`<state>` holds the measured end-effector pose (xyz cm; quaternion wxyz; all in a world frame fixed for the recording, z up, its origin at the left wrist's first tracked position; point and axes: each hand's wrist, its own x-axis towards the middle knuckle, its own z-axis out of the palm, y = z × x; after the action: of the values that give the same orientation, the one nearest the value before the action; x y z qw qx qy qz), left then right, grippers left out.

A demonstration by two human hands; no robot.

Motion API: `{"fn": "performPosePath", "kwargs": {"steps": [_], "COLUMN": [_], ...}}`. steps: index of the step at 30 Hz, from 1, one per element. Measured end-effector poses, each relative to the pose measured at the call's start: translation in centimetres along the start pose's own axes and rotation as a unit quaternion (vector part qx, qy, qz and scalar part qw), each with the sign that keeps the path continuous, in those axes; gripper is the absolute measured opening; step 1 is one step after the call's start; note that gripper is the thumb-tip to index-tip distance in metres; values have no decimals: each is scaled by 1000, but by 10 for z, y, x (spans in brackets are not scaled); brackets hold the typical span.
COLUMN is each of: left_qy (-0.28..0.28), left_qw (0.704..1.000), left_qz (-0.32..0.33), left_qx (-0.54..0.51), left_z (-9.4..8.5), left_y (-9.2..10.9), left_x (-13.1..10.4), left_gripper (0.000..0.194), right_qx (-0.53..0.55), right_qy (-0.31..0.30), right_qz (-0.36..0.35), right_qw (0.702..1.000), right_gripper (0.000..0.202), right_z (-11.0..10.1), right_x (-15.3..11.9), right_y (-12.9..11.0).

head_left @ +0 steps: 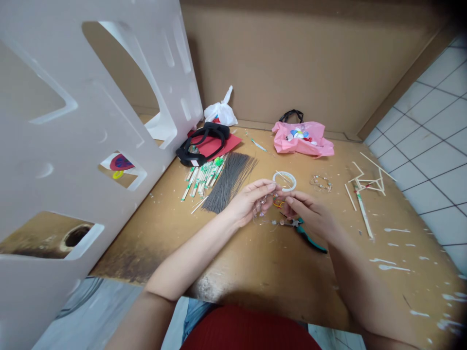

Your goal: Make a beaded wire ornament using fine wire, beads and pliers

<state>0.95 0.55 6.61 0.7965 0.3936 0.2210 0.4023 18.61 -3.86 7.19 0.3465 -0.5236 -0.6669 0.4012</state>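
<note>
Over the middle of the table my left hand has its thumb and fingers pinched on a thin beaded wire, with loops and small beads hanging below. My right hand meets it from the right, also pinching, apparently on the end of the same wire. Its fingertips partly hide what they hold. Under the right hand lie pliers with teal handles, their jaws near more clear beads on wire. Just behind the fingertips is a white ring-shaped roll. A wire loop with beads rests farther right.
Left of the hands are a bundle of grey wires, wrapped chopsticks and a black headset strap on red paper. A pink bag and white bag stand behind. A stick frame lies right; a white panel rises left.
</note>
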Motion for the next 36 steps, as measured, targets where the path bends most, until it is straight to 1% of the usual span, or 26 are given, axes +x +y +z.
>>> {"fn": "performPosePath", "kwargs": {"steps": [3, 5, 6, 8, 11, 13, 15, 17, 20, 22, 24, 25, 27, 29, 30, 33, 36], "left_qy": [-9, -15, -21, -37, -54, -60, -70, -91, -137, -163, -180, -185, -184, -168, -156, -119, -101], "left_qw": [1000, 999, 998, 995, 989, 985, 982, 978, 969, 964, 961, 961, 964, 972, 977, 985, 987], "left_qz": [-9, -22, -30, -50, -77, -92, -102, -110, -126, -132, -134, -136, -136, -132, -129, -123, -127], "left_qx": [-13, -36, -50, -78, -114, -130, -143, -154, -162, -163, -160, -155, -136, -98, -73, -8, 17], "left_z": [-3, -6, -7, -10, -14, -15, -15, -15, -15, -16, -18, -18, -19, -19, -18, -15, -13], "left_y": [3, 6, 7, 9, 10, 10, 10, 10, 11, 11, 11, 11, 11, 12, 12, 14, 15], "left_x": [0, 2, 2, 4, 6, 6, 6, 5, 2, 1, 0, 0, 1, 1, 1, 1, 0], "left_gripper": [15, 13, 13, 12, 10, 11, 11, 10, 10, 9, 9, 9, 10, 11, 12, 13, 13], "right_qx": [-18, -63, -110, -249, -420, -484, -528, -557, -586, -605, -609, -599, -557, -503, -483, -472, -487], "right_qy": [14, 36, 34, 28, -3, -32, -38, -44, -77, -91, -92, -91, -90, -90, -88, -72, -51], "right_qz": [3, 28, 44, 54, 17, -4, -10, -12, -6, 2, 18, 31, 62, 78, 71, 29, -6], "right_qw": [1000, 997, 992, 967, 907, 875, 848, 829, 807, 791, 788, 795, 824, 856, 868, 878, 872], "right_gripper": [37, 41, 42, 44, 58, 63, 66, 70, 72, 60, 43, 36, 31, 34, 36, 39, 41], "right_z": [-12, -24, -30, -40, -47, -46, -43, -38, -30, -26, -26, -28, -35, -47, -53, -64, -64], "right_x": [-9, -19, -25, -40, -63, -73, -77, -73, -61, -52, -46, -45, -44, -45, -47, -51, -54], "right_y": [2, 13, 22, 47, 89, 108, 115, 112, 102, 96, 91, 89, 80, 64, 54, 21, -4]}}
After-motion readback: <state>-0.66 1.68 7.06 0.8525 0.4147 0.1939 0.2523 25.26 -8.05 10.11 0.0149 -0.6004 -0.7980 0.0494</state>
